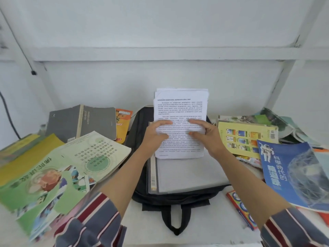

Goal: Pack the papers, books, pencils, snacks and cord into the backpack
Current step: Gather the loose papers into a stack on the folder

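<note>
The left hand [155,135] and right hand [210,138] pinch the printed papers [180,107] by opposite side edges, thumbs across the front. The sheaf's long axis runs away from the person, above the black backpack [170,198] lying flat beneath.

Your left forearm [122,173] and right forearm [249,179] reach forward and angle inward. Your left hand [156,135] and right hand [209,138] face each other, each gripping one side of the stack of white printed paper sheets [180,107], thumbs [165,123] across its front.
</note>
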